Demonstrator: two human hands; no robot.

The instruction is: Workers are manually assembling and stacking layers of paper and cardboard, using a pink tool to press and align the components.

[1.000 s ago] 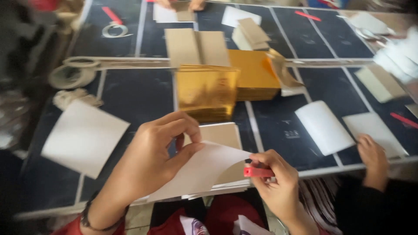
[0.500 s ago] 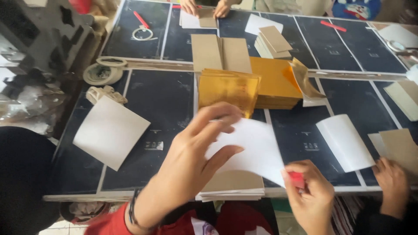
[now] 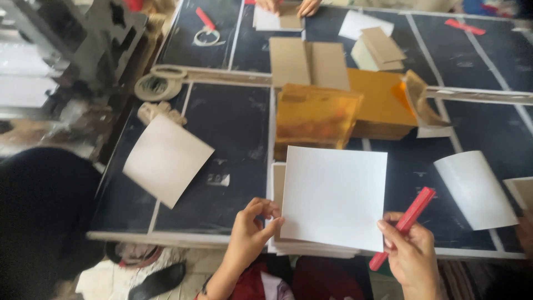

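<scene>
My left hand (image 3: 252,230) pinches the lower left corner of a white square sheet (image 3: 333,194) and holds it flat over a stack of similar sheets (image 3: 311,247) at the table's near edge. A red flat stick (image 3: 404,222) is gripped in my right hand (image 3: 408,253), which also touches the sheet's lower right corner. Just beyond the sheet stands a shiny gold stack (image 3: 313,119) next to a pile of yellow-orange boards (image 3: 377,103).
A loose white sheet (image 3: 166,158) lies at left on the dark gridded table (image 3: 233,128), a curled white sheet (image 3: 477,189) at right. Brown cards (image 3: 308,61), tape rolls (image 3: 155,86) and another red stick (image 3: 205,18) lie farther back. Another person's hands (image 3: 286,5) work at the far edge.
My left hand has lowered the white sheet from a raised, tilted hold to flat over the stack. My right hand has come up to the sheet's corner with the red stick.
</scene>
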